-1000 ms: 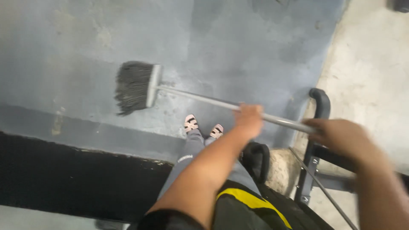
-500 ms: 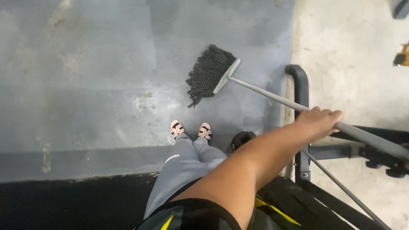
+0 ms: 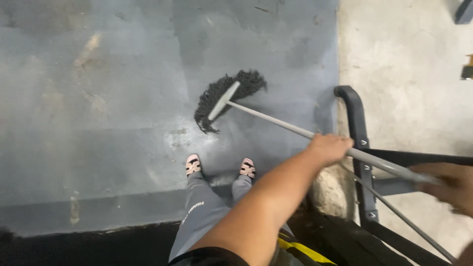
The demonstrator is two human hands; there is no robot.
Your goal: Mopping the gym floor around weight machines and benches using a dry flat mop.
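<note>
I hold a broom with a grey handle [image 3: 276,120] and a dark bristle head [image 3: 224,98] that rests on the grey-blue painted floor [image 3: 98,98]. My left hand [image 3: 329,149] is closed around the handle about midway along. My right hand [image 3: 451,186], blurred at the right edge, grips the handle's upper end. My two feet in pink sandals [image 3: 219,166] stand just below the broom head, and grey trousers cover my legs.
A dark metal frame with a curved tube [image 3: 355,123] stands to the right, beside my left hand. Pale bare concrete [image 3: 409,74] lies beyond it. A black strip [image 3: 74,246] runs along the bottom left. A thin rod [image 3: 404,221] slants across the frame.
The broom head has swung from the far left across to the middle and turned, bristles now pointing away. My right hand, out of view half a second ago, is back on the handle.
</note>
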